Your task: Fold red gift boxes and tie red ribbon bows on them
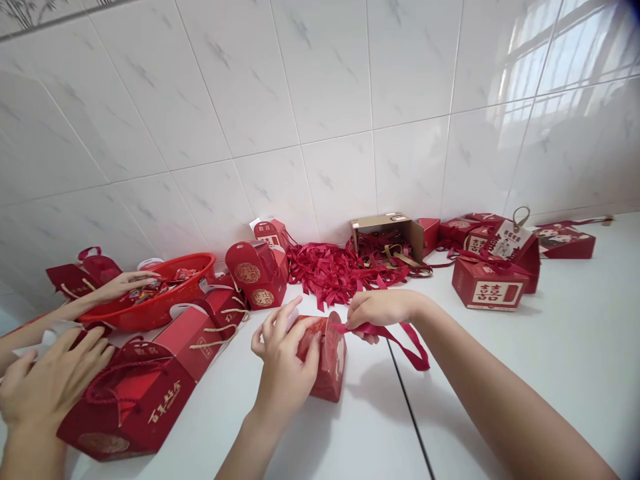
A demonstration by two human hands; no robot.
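Note:
A small red gift box stands on the white table in front of me. My left hand grips its left side, with the thumb along the near face and some fingers raised over the top. Pinched in my right hand is a dark red ribbon, just right of the box's upright top flap. One part of the ribbon reaches the flap, and the rest hangs in a loop under my right wrist. Whether it passes through the flap, I cannot tell.
Red ribbons lie heaped by the wall, beside a cardboard box. Finished-looking boxes stand right. At left are larger red boxes, a red basin of small packets, and other people's hands.

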